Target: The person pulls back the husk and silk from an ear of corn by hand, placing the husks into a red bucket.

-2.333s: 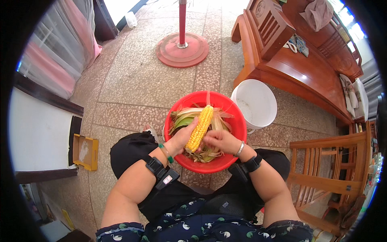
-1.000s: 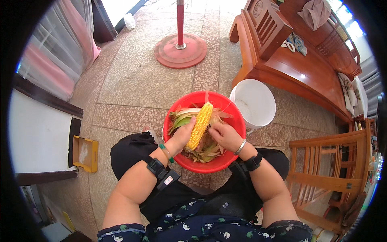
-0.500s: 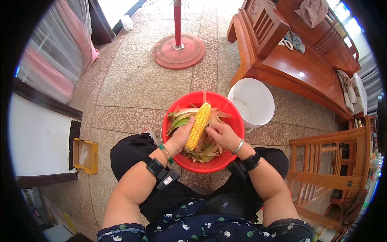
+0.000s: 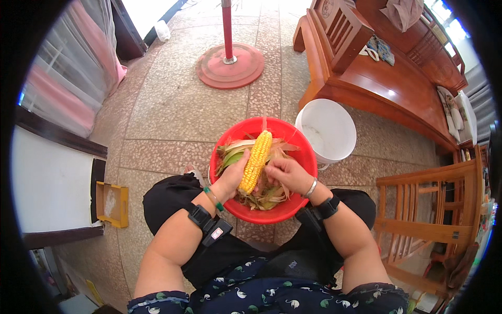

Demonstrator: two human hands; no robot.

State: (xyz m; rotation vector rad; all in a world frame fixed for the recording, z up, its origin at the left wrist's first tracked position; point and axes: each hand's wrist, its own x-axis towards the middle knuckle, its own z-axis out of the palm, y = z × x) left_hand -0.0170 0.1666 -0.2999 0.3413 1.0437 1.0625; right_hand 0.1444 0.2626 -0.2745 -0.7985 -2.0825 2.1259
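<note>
Speckled stone floor [image 4: 178,104] spreads beyond your hands, with a white bucket [image 4: 329,128] just past your right hand [image 4: 285,175]. Your left hand [image 4: 232,178] grips the corn cob [image 4: 256,161] from below while your right fingers pinch at its side. Both work over the red basin [image 4: 293,206] of husks [image 4: 235,152].

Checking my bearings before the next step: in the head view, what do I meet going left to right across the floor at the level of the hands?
Yellow box → left hand → corn cob → right hand → white bucket → wooden chair.
</note>
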